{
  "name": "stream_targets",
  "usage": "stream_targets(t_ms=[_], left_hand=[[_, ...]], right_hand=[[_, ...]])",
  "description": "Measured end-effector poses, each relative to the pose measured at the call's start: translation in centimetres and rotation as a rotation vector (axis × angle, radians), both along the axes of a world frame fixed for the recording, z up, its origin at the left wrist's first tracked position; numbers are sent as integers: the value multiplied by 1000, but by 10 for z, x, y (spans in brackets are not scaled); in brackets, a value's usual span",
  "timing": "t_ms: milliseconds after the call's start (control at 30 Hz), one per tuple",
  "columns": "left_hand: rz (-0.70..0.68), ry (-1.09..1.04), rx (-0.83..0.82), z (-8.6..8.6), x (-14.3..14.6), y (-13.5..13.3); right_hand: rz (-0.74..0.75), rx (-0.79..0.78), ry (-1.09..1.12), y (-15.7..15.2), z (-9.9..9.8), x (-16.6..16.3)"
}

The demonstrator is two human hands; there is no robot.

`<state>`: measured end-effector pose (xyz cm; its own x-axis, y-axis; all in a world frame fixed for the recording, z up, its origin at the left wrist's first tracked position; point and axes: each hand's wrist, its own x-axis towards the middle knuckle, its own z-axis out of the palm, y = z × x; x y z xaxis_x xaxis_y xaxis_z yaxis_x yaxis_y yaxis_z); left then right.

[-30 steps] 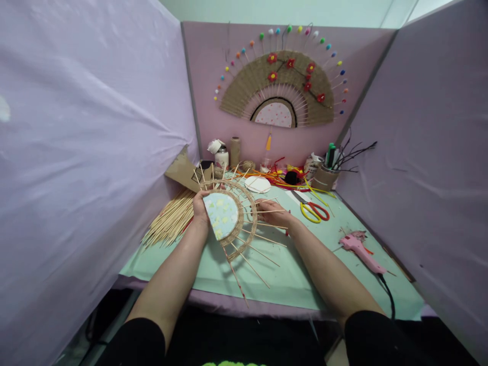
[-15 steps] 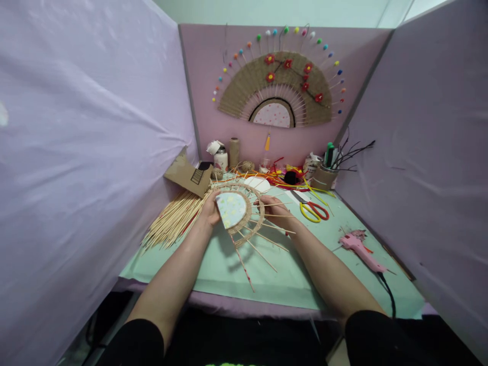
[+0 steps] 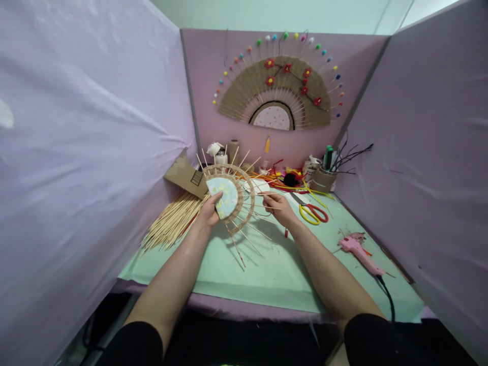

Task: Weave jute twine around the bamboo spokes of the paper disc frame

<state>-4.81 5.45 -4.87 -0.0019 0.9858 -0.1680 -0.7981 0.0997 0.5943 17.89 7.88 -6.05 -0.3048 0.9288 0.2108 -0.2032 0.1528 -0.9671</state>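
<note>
My left hand (image 3: pixel 211 209) grips the lower left of a half-round fan frame (image 3: pixel 240 201), its thumb over the patterned light-blue half-disc (image 3: pixel 224 195). Thin wooden sticks radiate from this centre, with a band of brown twine (image 3: pixel 249 183) woven round them. Just right of the band, my right hand (image 3: pixel 277 207) is closed in a pinch among the stick ends. A thin strand of twine seems to run to its fingers, though the fingertips are partly hidden. One lower stick has red marks.
A bundle of sticks (image 3: pixel 173 221) lies left, beside a cardboard piece (image 3: pixel 186 175). Scissors (image 3: pixel 314 213) and a pink glue gun (image 3: pixel 360 251) lie right. Coloured pipe cleaners (image 3: pixel 301 178) and a can of twigs (image 3: pixel 324 178) stand behind. A finished fan (image 3: pixel 282 76) hangs on the back panel.
The fan frame has shifted left and up and turned, its disc tilting more. My left thumb now shows on the disc. My right hand has drawn away from the woven band to the right.
</note>
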Motion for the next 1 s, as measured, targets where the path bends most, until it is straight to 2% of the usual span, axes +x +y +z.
stream_targets(t_ms=[200, 333, 467, 667, 767, 1000], left_hand=[[40, 4, 25, 7, -2, -4], [98, 41, 55, 6, -4, -2], [116, 81, 67, 2, -7, 1], [122, 121, 85, 1, -8, 2], [144, 121, 89, 1, -8, 2], [160, 91, 60, 4, -7, 2]], right_hand=[[67, 121, -254, 5, 8, 16], [38, 176, -336, 2, 8, 37], [-135, 197, -358, -2, 4, 53], [-363, 255, -305, 4, 0, 56], [-390, 290, -237, 4, 0, 55], [-315, 314, -206, -5, 3, 51]])
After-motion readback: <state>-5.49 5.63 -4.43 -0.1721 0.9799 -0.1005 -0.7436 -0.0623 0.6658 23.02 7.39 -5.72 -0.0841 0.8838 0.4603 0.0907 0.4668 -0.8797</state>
